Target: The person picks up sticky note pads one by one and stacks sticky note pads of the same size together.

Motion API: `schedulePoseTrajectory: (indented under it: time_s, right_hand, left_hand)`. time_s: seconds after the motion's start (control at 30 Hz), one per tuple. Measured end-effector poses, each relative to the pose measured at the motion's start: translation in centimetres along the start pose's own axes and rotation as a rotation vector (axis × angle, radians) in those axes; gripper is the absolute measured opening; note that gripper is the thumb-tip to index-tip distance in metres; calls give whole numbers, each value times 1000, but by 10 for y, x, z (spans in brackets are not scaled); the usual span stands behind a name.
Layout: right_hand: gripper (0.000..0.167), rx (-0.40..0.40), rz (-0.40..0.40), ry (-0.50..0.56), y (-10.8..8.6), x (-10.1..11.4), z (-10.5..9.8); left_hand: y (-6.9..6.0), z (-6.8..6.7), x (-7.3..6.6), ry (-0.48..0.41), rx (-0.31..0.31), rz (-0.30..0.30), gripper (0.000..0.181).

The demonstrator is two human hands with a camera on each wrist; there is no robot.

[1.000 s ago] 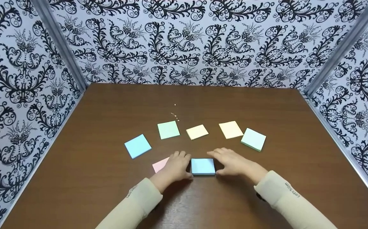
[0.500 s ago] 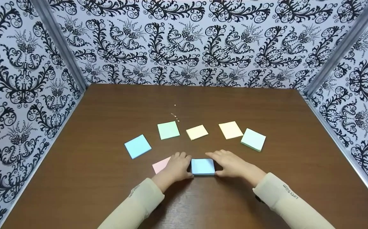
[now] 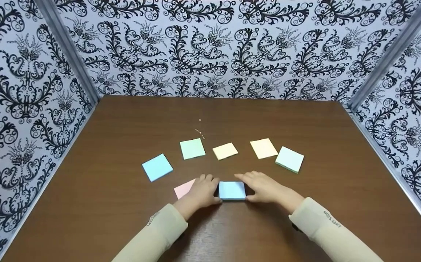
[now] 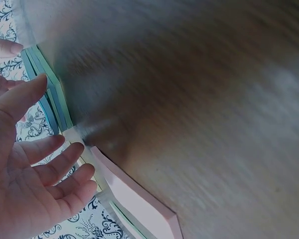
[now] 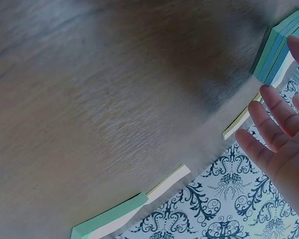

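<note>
A stack of sticky note pads (image 3: 232, 190) with a blue one on top lies near the middle front of the table. Its edge shows green and blue layers in the left wrist view (image 4: 60, 102). My left hand (image 3: 204, 189) stands at the stack's left side, thumb by the near corner, fingers loosely bent. On the opposite side my right hand (image 3: 263, 187) has its thumb at the near right corner and its index finger stretched toward the far corner. Both hands flank the stack; firm contact cannot be told. A pink sticky note pad (image 3: 183, 189) is partly hidden behind my left hand.
Around the stack lie a blue pad (image 3: 157, 167), a green pad (image 3: 192, 149), a small yellow pad (image 3: 225, 151), a larger yellow pad (image 3: 264, 148) and a thicker pale green pad (image 3: 290, 159). Patterned walls (image 3: 210, 47) enclose the brown table (image 3: 141, 120).
My right hand has shifted slightly left, bringing its thumb to the stack's corner. My left hand has edged slightly right. The loose pads have stayed put.
</note>
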State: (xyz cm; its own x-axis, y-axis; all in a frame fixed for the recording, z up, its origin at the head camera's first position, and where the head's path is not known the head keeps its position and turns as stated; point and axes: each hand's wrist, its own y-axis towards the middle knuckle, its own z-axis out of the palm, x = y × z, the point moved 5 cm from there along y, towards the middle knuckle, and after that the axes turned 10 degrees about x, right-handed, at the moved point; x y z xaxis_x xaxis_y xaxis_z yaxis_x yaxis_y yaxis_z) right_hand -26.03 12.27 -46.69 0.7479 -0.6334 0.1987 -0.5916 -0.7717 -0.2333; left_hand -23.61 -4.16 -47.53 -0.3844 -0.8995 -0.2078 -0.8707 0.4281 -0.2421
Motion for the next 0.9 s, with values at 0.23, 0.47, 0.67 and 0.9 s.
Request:
schedulePoseTrajectory:
  time_s: [0.23, 0.47, 0.67, 0.9]
  right_hand:
    - [70, 1, 7, 0, 1, -1, 0]
    - [70, 0, -1, 13, 0, 1, 0]
    - [74, 6, 17, 116, -4, -1, -4]
    - [69, -38, 46, 192, -10, -17, -18]
  left_hand:
    - [1, 1, 1, -2, 7, -4, 66]
    - [1, 2, 1, -3, 19, -16, 66]
    - [-2, 1, 6, -24, 7, -9, 70]
    - [-9, -3, 17, -34, -2, -7, 72]
